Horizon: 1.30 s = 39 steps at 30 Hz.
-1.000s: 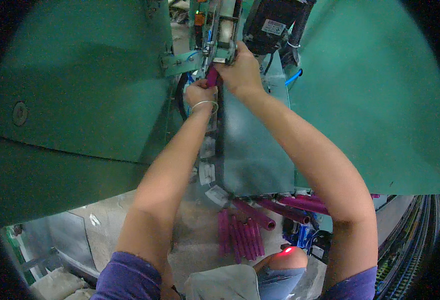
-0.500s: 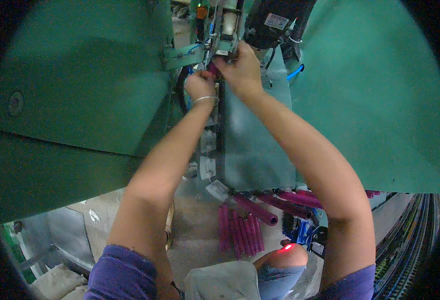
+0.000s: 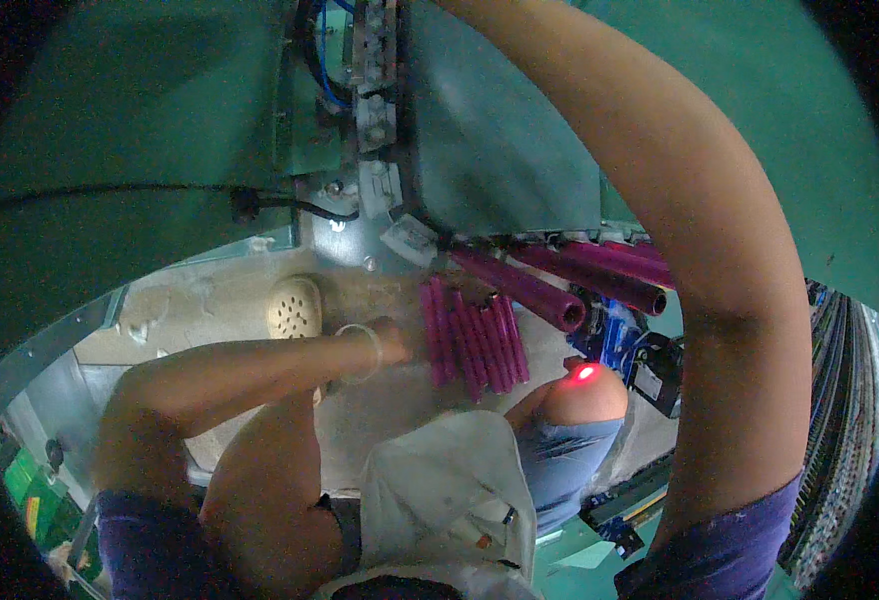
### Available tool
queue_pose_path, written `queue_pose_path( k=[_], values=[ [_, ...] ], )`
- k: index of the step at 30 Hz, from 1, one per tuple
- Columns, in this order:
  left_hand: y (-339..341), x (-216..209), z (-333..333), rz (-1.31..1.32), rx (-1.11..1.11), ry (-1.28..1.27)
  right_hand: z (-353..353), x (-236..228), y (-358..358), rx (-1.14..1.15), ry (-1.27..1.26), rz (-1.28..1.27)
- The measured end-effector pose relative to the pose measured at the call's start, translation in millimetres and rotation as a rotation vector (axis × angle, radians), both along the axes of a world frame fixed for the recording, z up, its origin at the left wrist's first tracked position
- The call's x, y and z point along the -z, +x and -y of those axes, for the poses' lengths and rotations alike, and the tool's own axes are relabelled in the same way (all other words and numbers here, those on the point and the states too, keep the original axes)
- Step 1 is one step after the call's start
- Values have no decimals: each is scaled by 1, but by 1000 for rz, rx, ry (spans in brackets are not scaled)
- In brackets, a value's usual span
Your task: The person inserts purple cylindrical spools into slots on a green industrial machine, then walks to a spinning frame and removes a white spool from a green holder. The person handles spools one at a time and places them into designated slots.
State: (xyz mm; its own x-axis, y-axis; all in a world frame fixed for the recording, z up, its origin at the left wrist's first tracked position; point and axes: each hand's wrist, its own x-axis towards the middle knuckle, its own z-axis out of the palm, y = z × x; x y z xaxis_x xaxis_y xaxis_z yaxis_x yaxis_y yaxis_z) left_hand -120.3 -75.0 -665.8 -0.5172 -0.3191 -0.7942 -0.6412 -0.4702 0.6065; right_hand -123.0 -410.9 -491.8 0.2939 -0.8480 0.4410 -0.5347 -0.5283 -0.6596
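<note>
My left hand (image 3: 392, 342), with a pale band at its wrist, is low in the middle, just left of a bundle of thin purple tubes (image 3: 475, 340). The hand is dark and smeared, so its fingers do not show clearly. My right forearm (image 3: 650, 140) stretches up past the top edge, and the right hand is out of the picture. Between the arms runs a vertical chain of metal links (image 3: 378, 120) on the green machine. Off its lower end, a row of thicker purple tubes (image 3: 530, 290) extends to the right, open ends toward me.
Green machine panels (image 3: 505, 130) rise ahead and at both sides. A black cable (image 3: 140, 188) crosses on the left. Below it is a beige clog with holes (image 3: 294, 308). A red light spot (image 3: 587, 373) falls on my knee, near a blue mechanism (image 3: 605, 325).
My left hand has left the machine head and dropped to beside the thin tubes. The view has tilted down, and my right hand has gone out past the top edge.
</note>
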Motion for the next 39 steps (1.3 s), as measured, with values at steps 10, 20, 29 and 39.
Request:
queue_pose_path(
  k=[10,20,29,39],
  values=[
    [-101,115,-8,682,431,-310,2,5,-2,-77,-45,12],
    [-33,-110,13,134,-22,-399,7,22,4,-1,-159,111],
    [67,-165,196,382,-977,-1227,7,18,2,-27,-158,101],
    [85,-146,265,374,-1112,-1406,24,11,-13,-263,58,-9]
  ],
)
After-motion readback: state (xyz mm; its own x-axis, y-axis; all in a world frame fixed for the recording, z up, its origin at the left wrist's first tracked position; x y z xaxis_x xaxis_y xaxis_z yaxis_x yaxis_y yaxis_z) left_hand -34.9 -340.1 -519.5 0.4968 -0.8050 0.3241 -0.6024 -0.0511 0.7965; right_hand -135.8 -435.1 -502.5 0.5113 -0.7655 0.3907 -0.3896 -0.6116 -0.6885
